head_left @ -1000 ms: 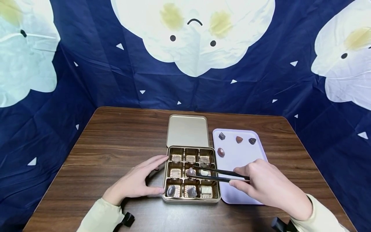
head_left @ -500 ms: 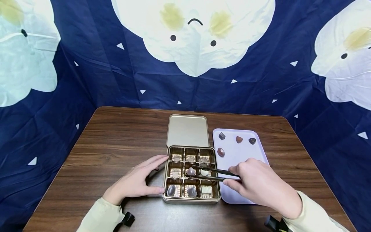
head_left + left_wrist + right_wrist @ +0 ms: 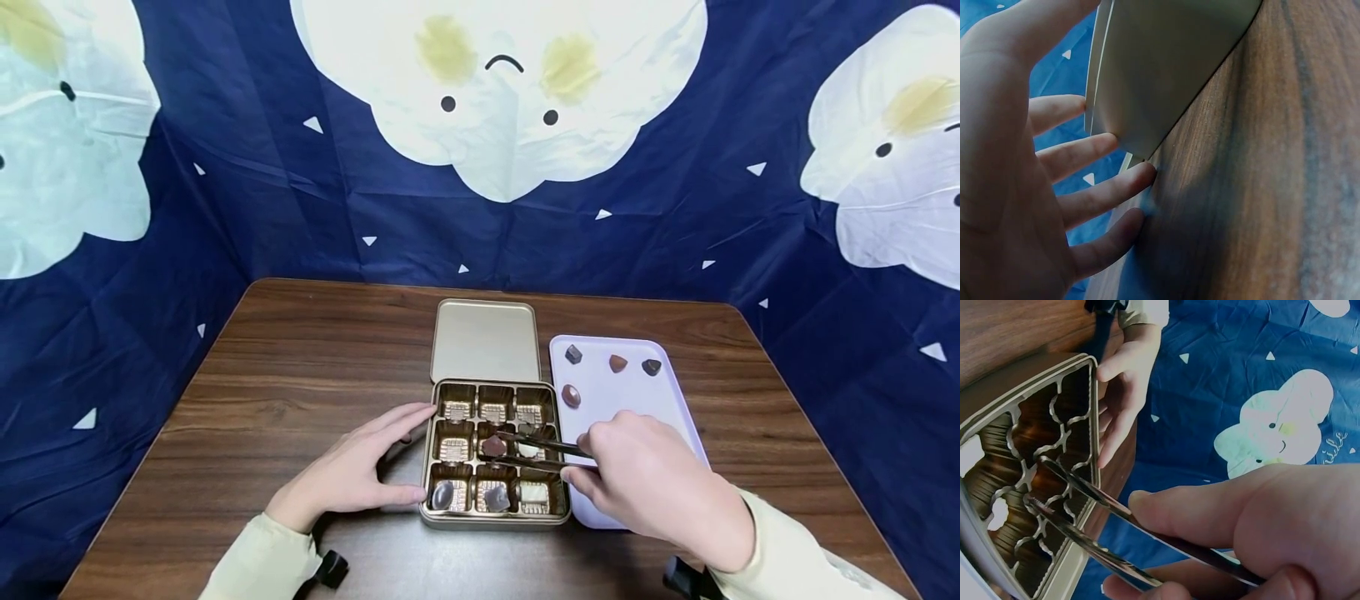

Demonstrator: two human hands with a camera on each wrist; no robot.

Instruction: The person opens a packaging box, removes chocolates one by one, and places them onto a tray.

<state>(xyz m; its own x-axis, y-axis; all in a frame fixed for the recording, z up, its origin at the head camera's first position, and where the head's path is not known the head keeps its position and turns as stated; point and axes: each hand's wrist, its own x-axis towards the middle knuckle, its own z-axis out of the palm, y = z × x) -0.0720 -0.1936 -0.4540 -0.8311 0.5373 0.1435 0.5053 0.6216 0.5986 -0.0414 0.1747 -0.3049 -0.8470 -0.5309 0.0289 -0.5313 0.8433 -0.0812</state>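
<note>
Touching left hand (image 3: 348, 471): rested fingertips and thumb against the left wall of the tin (image 3: 491, 524), fingers spread apart and nearly straight
Right hand (image 3: 656, 479): clamped on the tongs (image 3: 551, 444), thumb on one side, fingers on the other, partly over the tray (image 3: 637, 396)
Tongs: reached left into the tin across the middle row, tips apart, on either side of the brown piece (image 3: 494, 447), contact too small to tell
Brown piece: lay in the centre compartment
White piece (image 3: 528, 451): lay in the compartment just right, between the prongs
Near row, left to right: held a grey oval (image 3: 442, 495), grey piece (image 3: 497, 498) and white square (image 3: 534, 492)
Lid (image 3: 486, 342): lay flat just behind the tin on the table (image 3: 315, 367)
Tray: lay just right of the tin, bearing a dark cube (image 3: 573, 354), russet piece (image 3: 617, 363), dark piece (image 3: 652, 367) and, nearer, a red oval (image 3: 571, 395)
Cloth (image 3: 510, 242): hung behind the table, blue with white clouds
</note>
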